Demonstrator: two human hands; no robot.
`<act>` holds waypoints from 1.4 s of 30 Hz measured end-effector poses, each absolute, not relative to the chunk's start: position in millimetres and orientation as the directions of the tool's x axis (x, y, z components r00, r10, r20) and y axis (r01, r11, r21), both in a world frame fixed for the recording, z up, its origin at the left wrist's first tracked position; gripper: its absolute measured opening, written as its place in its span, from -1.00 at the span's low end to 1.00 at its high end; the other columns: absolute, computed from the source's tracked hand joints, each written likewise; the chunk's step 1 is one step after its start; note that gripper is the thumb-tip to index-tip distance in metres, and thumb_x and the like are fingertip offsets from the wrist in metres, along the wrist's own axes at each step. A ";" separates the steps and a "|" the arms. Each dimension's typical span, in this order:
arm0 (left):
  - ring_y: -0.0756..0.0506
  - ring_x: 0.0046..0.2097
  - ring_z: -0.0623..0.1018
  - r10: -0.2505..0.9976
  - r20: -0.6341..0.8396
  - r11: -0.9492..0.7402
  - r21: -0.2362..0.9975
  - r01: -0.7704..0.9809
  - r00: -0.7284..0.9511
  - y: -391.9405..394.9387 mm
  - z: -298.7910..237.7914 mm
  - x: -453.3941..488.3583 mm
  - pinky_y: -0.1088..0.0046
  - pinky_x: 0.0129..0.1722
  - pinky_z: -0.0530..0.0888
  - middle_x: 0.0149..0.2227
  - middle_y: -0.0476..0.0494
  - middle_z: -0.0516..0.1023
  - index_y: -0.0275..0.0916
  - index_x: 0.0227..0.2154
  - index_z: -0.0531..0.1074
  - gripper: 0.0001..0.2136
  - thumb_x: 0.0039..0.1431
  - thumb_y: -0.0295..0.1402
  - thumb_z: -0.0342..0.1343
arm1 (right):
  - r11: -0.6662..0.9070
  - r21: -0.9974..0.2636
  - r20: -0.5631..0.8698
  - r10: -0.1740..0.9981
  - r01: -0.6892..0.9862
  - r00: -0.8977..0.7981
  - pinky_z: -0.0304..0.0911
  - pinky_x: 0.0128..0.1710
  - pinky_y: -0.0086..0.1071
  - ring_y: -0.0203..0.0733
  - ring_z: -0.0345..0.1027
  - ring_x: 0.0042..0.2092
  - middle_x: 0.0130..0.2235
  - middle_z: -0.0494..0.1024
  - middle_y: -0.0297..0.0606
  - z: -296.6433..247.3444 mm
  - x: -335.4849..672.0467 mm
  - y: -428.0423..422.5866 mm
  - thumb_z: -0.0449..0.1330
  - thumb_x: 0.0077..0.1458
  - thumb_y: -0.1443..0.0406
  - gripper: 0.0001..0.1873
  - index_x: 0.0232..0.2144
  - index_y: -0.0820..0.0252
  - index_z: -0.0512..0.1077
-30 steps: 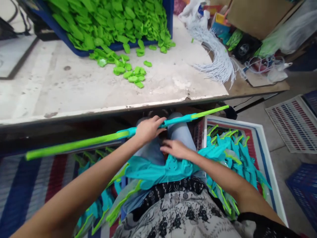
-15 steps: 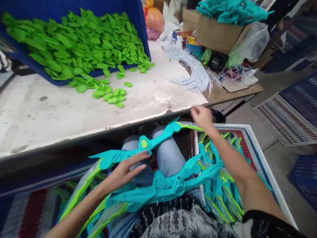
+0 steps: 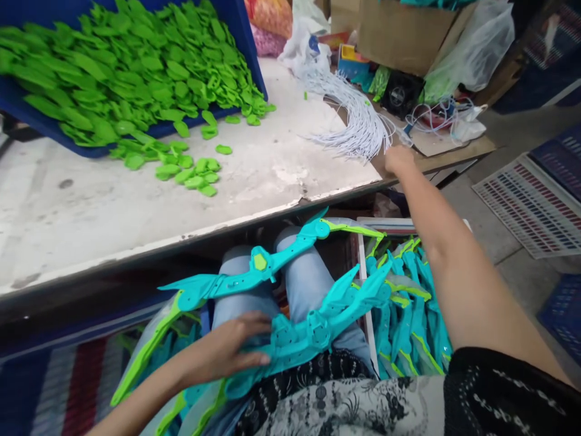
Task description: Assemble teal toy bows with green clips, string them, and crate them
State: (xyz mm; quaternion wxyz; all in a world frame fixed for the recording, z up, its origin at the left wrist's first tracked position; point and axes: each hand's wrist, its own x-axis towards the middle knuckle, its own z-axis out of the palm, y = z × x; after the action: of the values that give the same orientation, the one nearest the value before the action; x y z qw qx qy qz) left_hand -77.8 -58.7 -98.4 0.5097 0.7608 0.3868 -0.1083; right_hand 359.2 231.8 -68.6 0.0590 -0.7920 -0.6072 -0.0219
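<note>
My left hand point(image 3: 229, 351) lies on my lap with its fingers stretched out, resting against a teal plastic bow point(image 3: 313, 330). A second teal bow with green tips point(image 3: 254, 272) lies across my knees. My right hand point(image 3: 399, 158) is stretched out to the table's right edge, at the tips of a bundle of white strings point(image 3: 358, 124). Its fingers are curled under and mostly hidden, so I cannot see whether they hold a string.
A blue crate point(image 3: 247, 57) spills green plastic pieces point(image 3: 136, 66) onto the worn white table point(image 3: 136, 200). Loose green pieces point(image 3: 190, 172) lie near the middle. A crate of teal bows point(image 3: 408, 303) stands at my right; cardboard box point(image 3: 385, 30) and bags sit behind.
My right hand rose from the bow's tip to the strings on the table. My left hand slid back from the upper bow to the one nearest my body. The camera tilted slightly.
</note>
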 end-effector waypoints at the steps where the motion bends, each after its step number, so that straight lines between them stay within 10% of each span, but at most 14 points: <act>1: -0.27 0.05 0.50 0.524 -0.503 -0.178 0.724 0.666 0.687 -50.2 -97.2 -67.3 0.25 0.05 0.40 0.05 -0.25 0.51 -0.15 -0.06 0.52 -0.58 0.13 -0.01 0.09 | -0.271 -0.065 0.077 0.958 0.960 0.276 0.18 0.02 -0.23 -0.03 0.40 0.06 -0.11 0.47 0.44 -64.1 361.7 226.7 -0.15 0.31 0.30 -0.42 -0.34 0.85 0.45; 4: -0.19 -0.08 0.54 0.661 -0.361 -0.122 0.814 0.568 0.658 -19.9 -102.9 -23.3 0.30 -0.03 0.44 -0.13 -0.20 0.59 -0.20 -0.19 0.53 -0.67 0.19 -0.09 0.03 | -0.292 -0.142 0.044 0.953 0.946 0.300 0.22 0.00 -0.21 0.03 0.42 0.03 -0.12 0.51 0.35 -54.8 370.0 189.5 0.02 0.22 0.32 -0.57 -0.35 0.75 0.48; 8: -0.17 -0.08 0.56 0.723 -0.396 0.220 0.909 0.355 0.566 15.8 -130.5 53.8 0.32 -0.04 0.45 -0.14 -0.21 0.61 -0.24 -0.26 0.53 -0.79 0.09 -0.24 0.18 | -0.284 -0.623 -0.093 0.952 0.728 0.292 0.30 -0.40 -0.38 -0.24 0.42 -0.44 -0.50 0.54 -0.21 -72.4 371.3 94.6 0.26 -0.14 0.39 -0.89 -0.47 0.39 0.49; 13: -0.04 -0.34 0.59 0.595 -0.621 0.721 0.692 0.002 0.510 33.4 -161.5 141.0 0.43 -0.23 0.51 -0.36 -0.20 0.60 -0.33 -0.32 0.48 -0.90 0.07 -0.47 0.23 | -0.222 -0.934 -0.184 0.971 0.279 0.155 0.19 -0.55 -0.45 -0.35 0.24 -0.57 -0.59 0.45 -0.39 -125.4 354.5 -0.1 0.29 -0.28 0.23 -0.81 -0.56 0.20 0.40; 24: 0.00 -0.47 0.58 0.506 -0.657 0.829 0.549 -0.105 0.559 37.7 -179.0 191.8 0.52 -0.38 0.51 -0.47 -0.15 0.58 -0.35 -0.30 0.47 -0.91 0.16 -0.59 0.11 | -0.002 -0.702 0.183 0.966 0.712 0.183 0.27 -0.37 -0.38 -0.25 0.32 -0.44 -0.50 0.47 -0.35 -155.1 353.7 -7.6 0.12 -0.06 0.27 -0.91 -0.49 0.13 0.41; 42: 0.05 -0.53 0.53 0.485 -0.637 0.786 0.618 0.022 0.599 38.3 -177.1 203.6 0.62 -0.45 0.48 -0.57 -0.11 0.53 -0.34 -0.51 0.43 -0.86 0.16 -0.54 0.15 | 0.114 -0.643 0.083 0.993 0.757 -0.079 0.29 -0.05 -0.26 -0.14 0.37 -0.10 -0.22 0.50 -0.20 -171.5 350.4 -6.6 0.19 0.04 0.39 -0.94 -0.37 0.17 0.38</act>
State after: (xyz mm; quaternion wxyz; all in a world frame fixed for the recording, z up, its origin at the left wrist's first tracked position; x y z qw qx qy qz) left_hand 203.6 38.3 -177.1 0.8434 0.2972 0.4260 0.1373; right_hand 350.4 -6.6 -171.5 0.2618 -0.6260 -0.6990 0.2257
